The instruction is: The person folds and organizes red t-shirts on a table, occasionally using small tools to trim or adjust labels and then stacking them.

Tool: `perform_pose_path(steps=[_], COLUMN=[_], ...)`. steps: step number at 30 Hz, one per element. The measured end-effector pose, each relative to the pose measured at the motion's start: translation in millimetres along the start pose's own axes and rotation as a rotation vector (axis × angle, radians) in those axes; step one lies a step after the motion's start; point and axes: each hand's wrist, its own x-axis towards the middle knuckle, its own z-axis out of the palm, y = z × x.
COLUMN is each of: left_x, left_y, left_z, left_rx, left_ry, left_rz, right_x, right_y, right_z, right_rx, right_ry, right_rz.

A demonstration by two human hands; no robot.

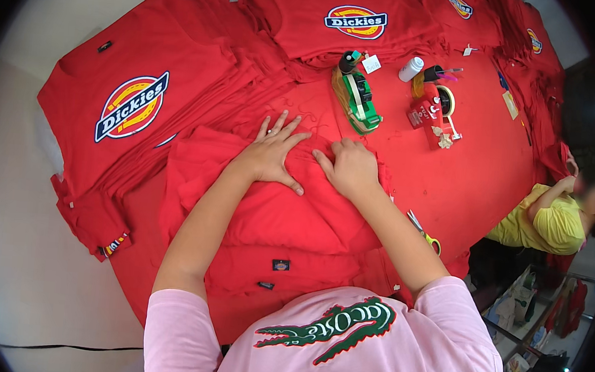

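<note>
A red shirt (pixel 274 216) lies folded on a low pile of red garments in front of me. My left hand (pixel 272 152) rests flat on its far part, fingers spread, a ring on one finger. Beside it, my right hand (pixel 350 168) presses on the far right part of the same shirt; its fingers bend downward and the thumb stands apart from them. The right fingertips are partly hidden. Below the upper shirt, more folded red shirts (pixel 235 268) show small dark neck labels.
Stacks of red shirts with round logos (pixel 132 106) line the left and far sides. On the red-covered table (pixel 480 179) are a green tape dispenser (pixel 360 103), a red one (pixel 432 116), a white can (pixel 411 69) and scissors (pixel 424 232). A person in yellow (pixel 546 219) is at right.
</note>
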Motion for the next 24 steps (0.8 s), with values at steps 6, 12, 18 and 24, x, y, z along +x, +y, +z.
perform_pose_path(steps=[6,12,18,24], left_x=[-40,-103,-75,-42], left_y=[38,65,45,-3], left_z=[-8,-13,-49,-83], left_rx=[-0.033,0.155,0.382,0.473], left_ry=[0.217,0.282,0.076,-0.325], left_rz=[0.211,0.086,0.048,-0.22], right_x=[-88,-132,-106,-113], right_y=[-2,-11,-11,1], right_z=[-70,-50,-70,-66], right_rx=[0.24,0.222,0.173,0.21], right_ry=[0.001,-0.096,-0.073,-0.284], right_rz=[-0.355,-0.306,-0.283,0.055])
